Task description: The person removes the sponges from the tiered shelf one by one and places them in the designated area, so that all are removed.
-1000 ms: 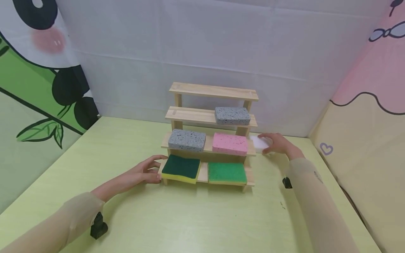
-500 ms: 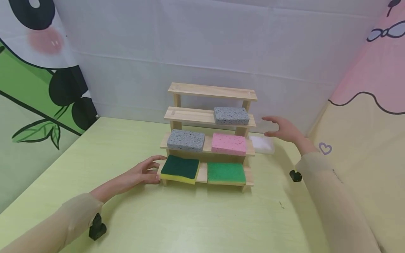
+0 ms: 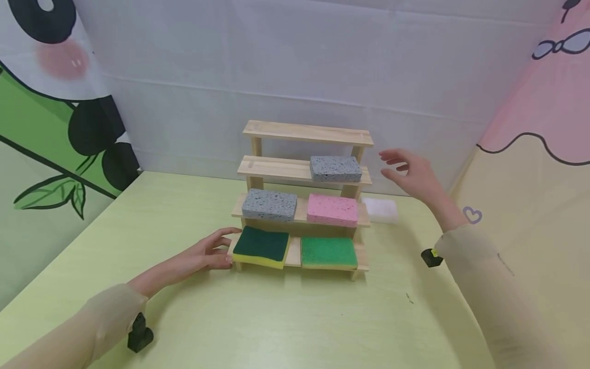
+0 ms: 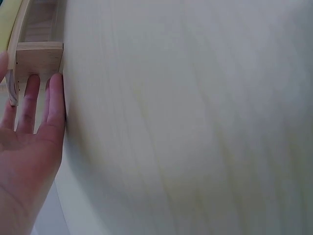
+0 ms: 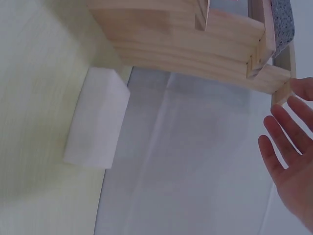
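Overall, largest to smallest: one pale cloth backdrop (image 3: 230,56), creased, along the far side. One yellow-green tabletop (image 3: 258,318), wood-grained. One four-tier wooden rack (image 3: 307,131), stepped, standing at the far middle of the tabletop. Two sleeved arms, each with a bare hand. Left hand (image 3: 209,252): fingers extended and spread, tips touching the left end of the rack's lowest tier. Right hand (image 3: 412,171): raised right of the rack, apart from it in the head view, fingers loosely bent, thumb set wide of them.

Sponges, five, all on the rack. Lowest tier: dark green-and-yellow sponge (image 3: 261,246) at left, slightly askew and jutting past the near edge; bright green sponge (image 3: 329,253) at right. Second tier: speckled grey sponge (image 3: 269,204) at left, pink sponge (image 3: 332,210) at right. Third tier: second grey sponge (image 3: 335,168) at right.

One white block (image 5: 96,120), flat on the tabletop, right of the rack, near the backdrop. Two small black devices (image 3: 140,333), one below each cuff.
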